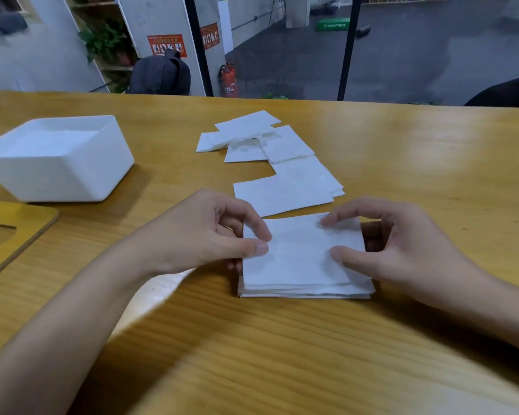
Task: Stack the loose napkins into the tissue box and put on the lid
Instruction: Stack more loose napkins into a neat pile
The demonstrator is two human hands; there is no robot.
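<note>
A squared-up stack of white napkins [303, 259] lies on the wooden table [417, 163] in front of me. My left hand [210, 232] grips the stack's left edge, thumb on top and fingers curled at the side. My right hand [396, 241] holds the right edge, its thumb and a fingertip resting on the top sheet. Several loose napkins [270, 157] lie scattered just beyond the stack. The open white tissue box [57, 157] stands at the far left, seemingly holding nothing. Its wooden lid [15, 232], with a slot cut in it, lies flat in front of the box.
A glass wall with black posts runs behind the table's far edge. A dark backpack [162, 74] and a red fire extinguisher [229, 80] stand beyond it. A dark shape [507, 94] shows at the table's far right.
</note>
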